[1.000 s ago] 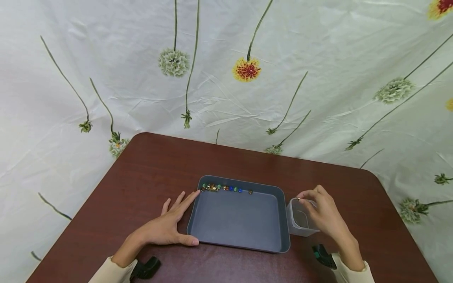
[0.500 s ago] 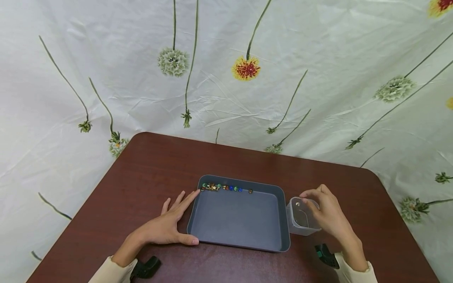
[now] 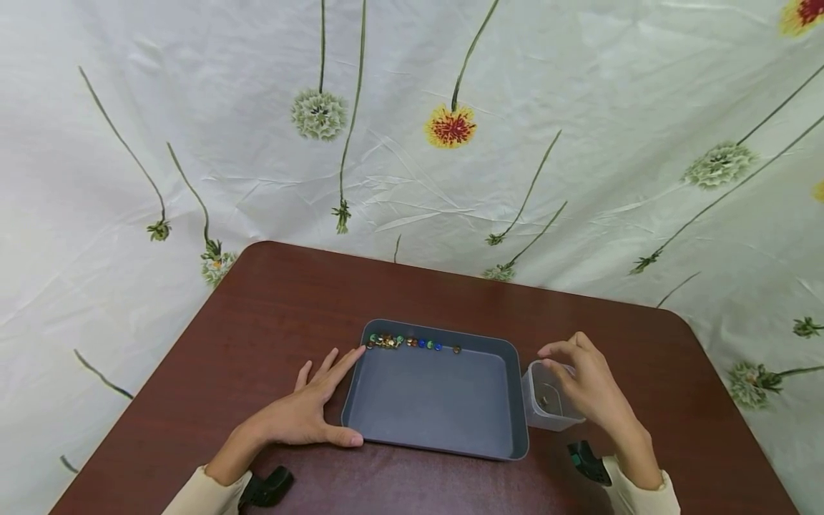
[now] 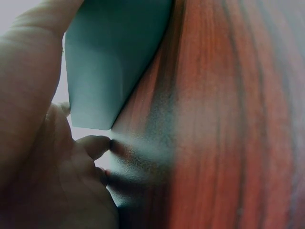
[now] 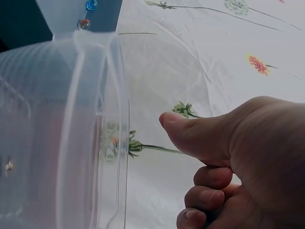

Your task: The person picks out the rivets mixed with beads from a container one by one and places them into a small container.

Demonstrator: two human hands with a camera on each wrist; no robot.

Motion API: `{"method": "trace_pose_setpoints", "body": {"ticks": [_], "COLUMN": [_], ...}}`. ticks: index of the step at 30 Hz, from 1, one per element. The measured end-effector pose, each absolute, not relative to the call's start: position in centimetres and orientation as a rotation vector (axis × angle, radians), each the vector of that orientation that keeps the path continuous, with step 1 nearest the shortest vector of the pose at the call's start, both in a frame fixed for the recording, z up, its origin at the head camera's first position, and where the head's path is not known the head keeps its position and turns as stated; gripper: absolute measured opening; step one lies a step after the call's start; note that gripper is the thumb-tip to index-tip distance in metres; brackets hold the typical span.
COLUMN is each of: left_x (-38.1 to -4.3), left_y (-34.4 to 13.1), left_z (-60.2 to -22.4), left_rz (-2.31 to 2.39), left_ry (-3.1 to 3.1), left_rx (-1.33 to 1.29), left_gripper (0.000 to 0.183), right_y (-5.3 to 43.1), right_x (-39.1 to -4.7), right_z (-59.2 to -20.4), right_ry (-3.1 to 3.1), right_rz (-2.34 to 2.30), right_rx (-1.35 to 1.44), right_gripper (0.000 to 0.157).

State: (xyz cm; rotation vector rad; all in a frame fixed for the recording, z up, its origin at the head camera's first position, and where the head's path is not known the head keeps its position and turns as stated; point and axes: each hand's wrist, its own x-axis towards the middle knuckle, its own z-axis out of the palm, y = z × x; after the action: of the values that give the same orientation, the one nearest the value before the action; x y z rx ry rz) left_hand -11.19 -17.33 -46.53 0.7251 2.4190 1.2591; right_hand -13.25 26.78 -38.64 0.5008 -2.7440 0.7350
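Note:
My right hand hovers over the rim of a clear plastic box, thumb and forefinger apart with nothing between them. In the right wrist view the thumb points toward the box wall, with the other fingers bent below it. A small amber glass marble lies on the box bottom. My left hand spreads along the left side of a grey tray, forefinger tip at its far left and thumb at the near left corner. Along the tray's far wall several glass marbles cluster and trail rightward, amber, green and blue.
The tray and box stand side by side on a reddish-brown wooden table. One amber marble lies apart, right of the tray's row. Behind the table hangs a white cloth printed with flowers.
My right hand has let go of the amber marble it pinched above the box, and the marble has dropped to the bottom. Thumb and forefinger have parted. The left hand has stayed in place.

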Motion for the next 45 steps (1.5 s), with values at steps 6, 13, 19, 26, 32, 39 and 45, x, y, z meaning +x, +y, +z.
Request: {"method": "trace_pose_setpoints", "body": {"ticks": [6, 13, 19, 26, 32, 39, 45], "left_x": [-11.2, -11.1, -11.2, -11.2, -11.1, -11.0, -11.1], "left_y": [-17.3, -17.3, -17.1, -17.2, -17.2, -17.2, -17.2], "left_z": [-46.6, -46.6, -46.5, -46.4, -46.3, -46.2, -46.3], "left_rz": [1.251, 1.258, 1.257, 1.257, 1.259, 1.259, 1.254], "left_ry": [2.427, 2.429, 2.438, 2.433, 2.423, 2.422, 2.421], "left_rx": [0.721, 0.720, 0.722, 0.717, 0.710, 0.700, 0.699], "left_gripper": [0.120, 0.121, 0.120, 0.120, 0.120, 0.120, 0.120], "right_y": [26.0, 24.7, 23.3, 22.1, 21.0, 19.4, 18.2], "right_x": [-13.7, -14.3, -14.6, -15.1, -15.6, -16.2, -16.6], "right_z": [-38.4, -38.1, -37.9, -38.2, -38.9, -38.9, -39.1], "right_ry": [-2.745, -2.773, -2.838, -2.773, -2.793, -2.802, -2.804], "right_rz": [0.736, 0.735, 0.752, 0.768, 0.731, 0.761, 0.770], "right_rx": [0.528, 0.570, 0.596, 0.700, 0.749, 0.778, 0.834], "right_gripper": [0.012, 0.013, 0.015, 0.015, 0.018, 0.018, 0.017]}}
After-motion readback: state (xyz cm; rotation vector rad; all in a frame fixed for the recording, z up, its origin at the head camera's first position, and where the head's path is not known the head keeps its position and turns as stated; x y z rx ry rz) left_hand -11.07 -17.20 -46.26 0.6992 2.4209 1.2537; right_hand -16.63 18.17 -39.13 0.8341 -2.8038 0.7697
